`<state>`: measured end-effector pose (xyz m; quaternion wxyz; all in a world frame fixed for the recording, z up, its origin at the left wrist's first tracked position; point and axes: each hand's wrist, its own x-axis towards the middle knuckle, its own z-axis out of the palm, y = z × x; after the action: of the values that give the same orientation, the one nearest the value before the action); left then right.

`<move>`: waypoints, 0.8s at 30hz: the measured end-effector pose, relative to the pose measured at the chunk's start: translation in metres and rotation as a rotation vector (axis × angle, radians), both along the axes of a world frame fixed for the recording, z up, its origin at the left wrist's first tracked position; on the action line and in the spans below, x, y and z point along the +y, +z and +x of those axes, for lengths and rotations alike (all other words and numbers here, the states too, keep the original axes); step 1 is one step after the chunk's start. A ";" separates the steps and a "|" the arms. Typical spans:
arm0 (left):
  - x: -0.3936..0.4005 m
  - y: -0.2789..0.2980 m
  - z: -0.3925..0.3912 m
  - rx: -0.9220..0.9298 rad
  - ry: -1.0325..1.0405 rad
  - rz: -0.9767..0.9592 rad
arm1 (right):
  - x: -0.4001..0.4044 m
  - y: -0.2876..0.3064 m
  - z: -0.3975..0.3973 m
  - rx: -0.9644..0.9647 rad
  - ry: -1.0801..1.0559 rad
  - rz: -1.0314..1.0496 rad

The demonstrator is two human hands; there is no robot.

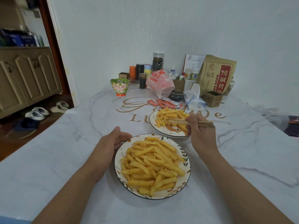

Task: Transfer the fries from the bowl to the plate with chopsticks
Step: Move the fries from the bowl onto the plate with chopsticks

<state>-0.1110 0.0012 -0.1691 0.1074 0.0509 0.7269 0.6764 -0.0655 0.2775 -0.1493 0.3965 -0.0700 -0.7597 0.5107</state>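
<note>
The crinkle-cut fries (152, 164) are heaped in the leaf-rimmed bowl (186, 173), which sits nearest the person on the marble-print tablecloth (64, 159). A smaller pile of fries (171, 116) already lies on the plate (152, 120), just beyond the bowl and to its right, the two rims nearly touching. The wooden chopsticks (179, 122) are held over the plate, tips pointing left among the fries there; whether they pinch a fry cannot be told. The right hand (200, 131), beyond the bowl's right edge, grips the chopsticks with curled fingers. The left hand (113, 139) cups the bowl's far-left rim, fingers curled at its edge and thumb raised. Farther beyond the bowl lie red sauce packets (163, 102), a tissue pack (194, 97), a pink plastic bag (160, 82) and a green flowered cup (120, 85). A brown paper bag (216, 75) with red label stands against the wall, far right of the cup.
</note>
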 end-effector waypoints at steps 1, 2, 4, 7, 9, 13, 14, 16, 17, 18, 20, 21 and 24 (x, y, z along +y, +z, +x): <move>0.000 0.000 0.000 0.001 0.000 -0.001 | 0.000 -0.002 -0.002 -0.006 -0.012 0.016; 0.001 0.000 0.000 0.002 0.000 -0.003 | -0.001 -0.003 -0.003 -0.012 -0.023 0.034; 0.001 0.000 0.001 0.003 0.000 -0.002 | -0.003 -0.005 -0.004 -0.014 -0.038 0.066; 0.001 0.001 0.001 0.004 0.000 -0.004 | -0.007 -0.003 -0.003 -0.007 -0.058 0.048; 0.001 0.001 0.002 0.007 -0.001 -0.004 | -0.008 -0.003 -0.003 -0.003 -0.060 0.026; 0.001 0.002 0.002 0.005 0.001 0.002 | -0.007 -0.007 -0.006 -0.049 -0.020 0.028; 0.001 0.001 0.002 0.004 0.001 0.003 | -0.006 -0.006 -0.007 -0.061 -0.020 0.012; 0.001 0.002 0.002 0.007 0.002 0.004 | -0.002 -0.002 -0.008 -0.067 -0.035 -0.047; 0.001 0.002 0.002 0.007 0.001 0.005 | -0.001 0.001 -0.007 -0.062 -0.037 -0.072; 0.001 0.002 0.001 0.004 0.000 0.007 | 0.000 0.004 -0.005 -0.058 -0.035 -0.088; 0.001 0.003 0.001 -0.002 0.001 0.011 | 0.001 0.008 0.000 -0.059 -0.024 -0.090; 0.001 0.003 0.001 -0.004 0.002 0.012 | 0.002 0.010 0.003 -0.056 -0.019 -0.093; 0.000 0.003 0.001 -0.004 0.000 0.009 | 0.005 0.021 0.012 0.011 -0.034 -0.231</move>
<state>-0.1098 0.0015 -0.1666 0.1084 0.0500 0.7235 0.6800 -0.0534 0.2823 -0.1287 0.3987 -0.1251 -0.6922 0.5884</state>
